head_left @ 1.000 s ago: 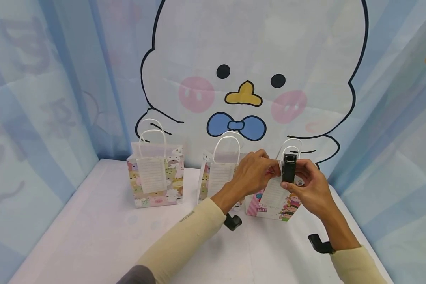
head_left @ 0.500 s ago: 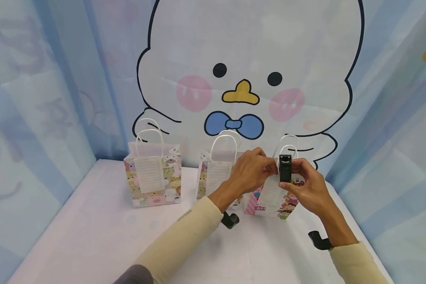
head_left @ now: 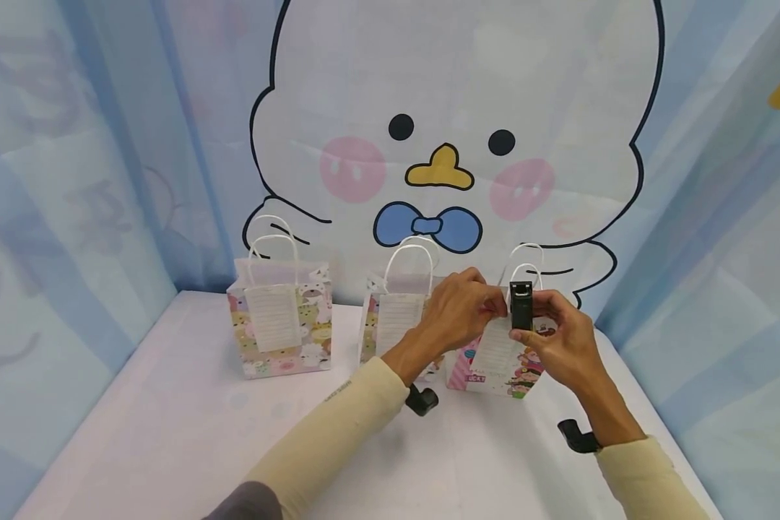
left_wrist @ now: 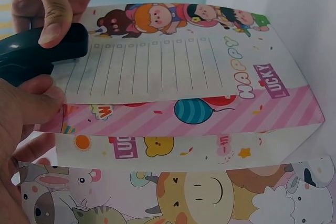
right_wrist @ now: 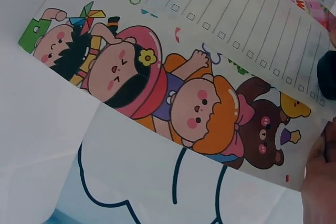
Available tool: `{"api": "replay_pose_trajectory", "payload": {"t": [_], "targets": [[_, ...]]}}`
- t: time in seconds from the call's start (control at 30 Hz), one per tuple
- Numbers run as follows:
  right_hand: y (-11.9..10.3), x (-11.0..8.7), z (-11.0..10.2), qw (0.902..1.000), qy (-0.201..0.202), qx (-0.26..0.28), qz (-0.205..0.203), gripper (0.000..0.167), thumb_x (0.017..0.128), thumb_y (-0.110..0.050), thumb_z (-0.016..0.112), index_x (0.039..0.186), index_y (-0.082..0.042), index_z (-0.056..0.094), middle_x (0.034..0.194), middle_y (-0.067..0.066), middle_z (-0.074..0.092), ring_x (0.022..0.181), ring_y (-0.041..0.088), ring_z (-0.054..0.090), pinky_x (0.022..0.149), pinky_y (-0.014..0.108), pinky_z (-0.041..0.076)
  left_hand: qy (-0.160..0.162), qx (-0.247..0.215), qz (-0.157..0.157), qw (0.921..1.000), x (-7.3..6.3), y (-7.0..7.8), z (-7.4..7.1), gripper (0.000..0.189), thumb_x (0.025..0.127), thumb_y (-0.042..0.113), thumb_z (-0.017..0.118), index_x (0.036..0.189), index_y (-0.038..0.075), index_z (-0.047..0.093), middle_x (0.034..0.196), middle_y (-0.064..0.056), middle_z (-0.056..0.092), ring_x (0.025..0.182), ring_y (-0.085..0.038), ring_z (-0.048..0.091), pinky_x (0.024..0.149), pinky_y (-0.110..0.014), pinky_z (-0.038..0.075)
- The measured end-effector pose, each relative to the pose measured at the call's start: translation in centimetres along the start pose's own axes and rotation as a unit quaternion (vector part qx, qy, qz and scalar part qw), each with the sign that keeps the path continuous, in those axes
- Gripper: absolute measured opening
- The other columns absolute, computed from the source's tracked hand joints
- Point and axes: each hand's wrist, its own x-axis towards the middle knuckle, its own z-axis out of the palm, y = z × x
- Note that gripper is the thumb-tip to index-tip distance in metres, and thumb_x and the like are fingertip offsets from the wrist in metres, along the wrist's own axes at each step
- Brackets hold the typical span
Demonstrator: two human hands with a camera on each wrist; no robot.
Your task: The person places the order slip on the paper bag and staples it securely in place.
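Note:
A dark stapler (head_left: 521, 309) sits across the top edge of the rightmost paper gift bag (head_left: 460, 371), held by my right hand (head_left: 564, 344) with the thumb on one side and fingers on the other. In the left wrist view, the stapler's nose (left_wrist: 73, 43) overlaps the end of a lined note sheet (left_wrist: 147, 72) lying flat against the bag's front. My left hand (head_left: 464, 307) pinches the sheet and bag edge just left of the stapler. Cartoon children (right_wrist: 157, 87) decorate the bag's front. Only the stapler's end (right_wrist: 328, 74) shows in the right wrist view.
To the left stand two animal-print paper bags, a middle one (head_left: 369, 328) partly behind my left arm and a far-left one (head_left: 318, 339). Each has white handles and a lined sheet on its front. They stand on a white table (head_left: 169, 433) before a cartoon curtain (head_left: 468, 72).
The head view has shifted slightly, moving the whole scene a little left and up. Both hands and the stapler keep their places at the bag's top edge.

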Motion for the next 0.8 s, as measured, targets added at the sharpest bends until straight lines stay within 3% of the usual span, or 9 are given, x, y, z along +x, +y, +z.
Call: {"api": "replay_pose_trajectory", "payload": {"t": [0.2, 0.37, 0.5, 0.63, 0.73, 0.8], "targets": [[0.0, 0.1, 0.1, 0.9995, 0.018, -0.026, -0.005, 0.056, 0.081, 0.002, 0.089, 0.131, 0.001, 0.063, 0.112, 0.018, 0.075, 0.097, -0.012, 0.061, 0.082, 0.006, 0.051, 0.004, 0.003, 0.001, 1.0000, 0.1, 0.0, 0.2, 0.007, 0.099, 0.028, 0.077, 0.099, 0.032, 0.083, 0.092, 0.016, 0.074, 0.099, -0.004, 0.058, 0.086, -0.020, 0.046], [-0.1, 0.1, -0.8, 0.9993, -0.025, -0.027, -0.001, 0.060, 0.085, -0.001, 0.088, 0.137, -0.001, 0.059, 0.119, 0.014, 0.073, 0.104, -0.014, 0.059, 0.091, 0.006, 0.048, 0.003, 0.007, 0.003, 1.0000, 0.3, 0.1, 0.5, 0.008, 0.099, 0.027, 0.077, 0.101, 0.031, 0.084, 0.094, 0.017, 0.075, 0.098, -0.004, 0.058, 0.086, -0.020, 0.045], [-0.3, 0.1, -1.5, 0.9961, -0.024, 0.084, 0.004, 0.058, 0.089, 0.006, 0.081, 0.140, 0.000, 0.054, 0.128, 0.002, 0.067, 0.116, -0.006, 0.062, 0.104, 0.006, 0.045, 0.006, -0.001, -0.005, 1.0000, 0.2, 0.1, 0.4, 0.008, 0.099, 0.027, 0.077, 0.100, 0.031, 0.084, 0.095, 0.015, 0.075, 0.098, -0.004, 0.058, 0.088, -0.020, 0.047], [-0.7, -0.1, -2.7, 0.9709, 0.031, 0.237, 0.014, 0.056, 0.093, 0.011, 0.073, 0.144, -0.002, 0.054, 0.126, -0.004, 0.070, 0.114, 0.006, 0.068, 0.101, 0.012, 0.052, 0.010, -0.011, -0.009, 0.9999, 0.1, 0.1, 0.3, 0.008, 0.099, 0.027, 0.077, 0.100, 0.031, 0.084, 0.096, 0.014, 0.075, 0.098, -0.004, 0.058, 0.088, -0.019, 0.047], [-0.8, -0.6, -3.8, 0.9566, 0.065, 0.284, 0.014, 0.058, 0.095, 0.013, 0.069, 0.148, -0.003, 0.054, 0.125, -0.001, 0.071, 0.113, 0.010, 0.069, 0.098, 0.015, 0.055, 0.010, -0.011, -0.008, 0.9999, 0.1, 0.1, 0.2, 0.007, 0.099, 0.028, 0.077, 0.099, 0.031, 0.083, 0.095, 0.015, 0.075, 0.098, -0.004, 0.059, 0.089, -0.020, 0.048], [-0.6, -1.1, -4.4, 0.9583, 0.077, 0.275, 0.011, 0.057, 0.095, 0.015, 0.068, 0.148, -0.001, 0.054, 0.126, 0.000, 0.070, 0.114, 0.010, 0.068, 0.099, 0.014, 0.054, 0.011, -0.009, -0.007, 0.9999, 0.0, 0.1, 0.2, 0.007, 0.099, 0.028, 0.077, 0.099, 0.031, 0.083, 0.095, 0.015, 0.076, 0.099, -0.004, 0.059, 0.091, -0.021, 0.048]]}}
